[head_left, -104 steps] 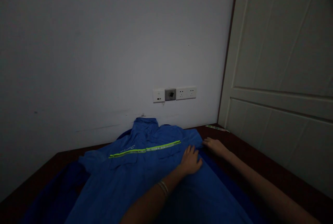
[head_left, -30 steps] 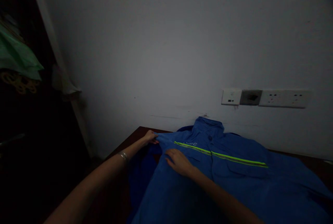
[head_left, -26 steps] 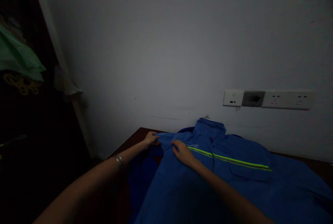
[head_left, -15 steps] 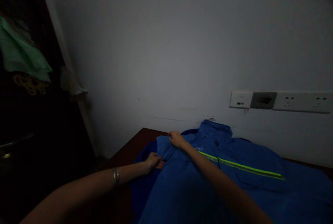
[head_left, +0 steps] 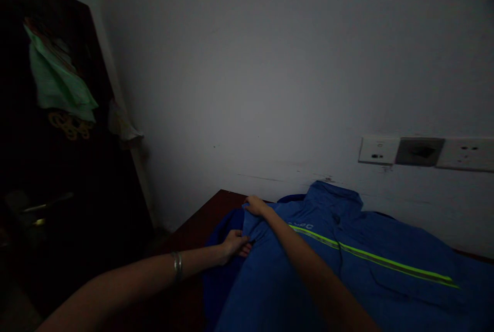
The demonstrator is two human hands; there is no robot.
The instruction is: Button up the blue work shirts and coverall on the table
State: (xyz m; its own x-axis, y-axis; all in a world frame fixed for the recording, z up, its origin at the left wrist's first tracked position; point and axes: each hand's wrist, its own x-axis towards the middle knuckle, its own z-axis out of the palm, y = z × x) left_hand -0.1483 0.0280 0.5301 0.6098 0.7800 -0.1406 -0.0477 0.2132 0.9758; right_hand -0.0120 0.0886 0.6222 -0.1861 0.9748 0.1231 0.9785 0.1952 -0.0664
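Note:
A blue work jacket (head_left: pixel 347 270) with a yellow-green reflective stripe (head_left: pixel 370 259) lies flat on a dark brown table (head_left: pixel 200 224), collar toward the wall. My left hand (head_left: pixel 235 243), with a silver bangle on its wrist, pinches the jacket's left edge below the shoulder. My right hand (head_left: pixel 254 204) reaches across and grips the fabric at the jacket's left shoulder corner, fingers curled. Both hands sit at the jacket's left side, a short way apart.
A white wall runs behind the table with a row of sockets (head_left: pixel 424 153). On the left stands a dark cabinet (head_left: pixel 57 177) with a green cloth (head_left: pixel 57 82) hanging on it. The table's left edge falls off just beside my left hand.
Both hands moved from the jacket's right shoulder to its left side. In the last second my right hand went up to the shoulder corner and my left hand slid down the edge.

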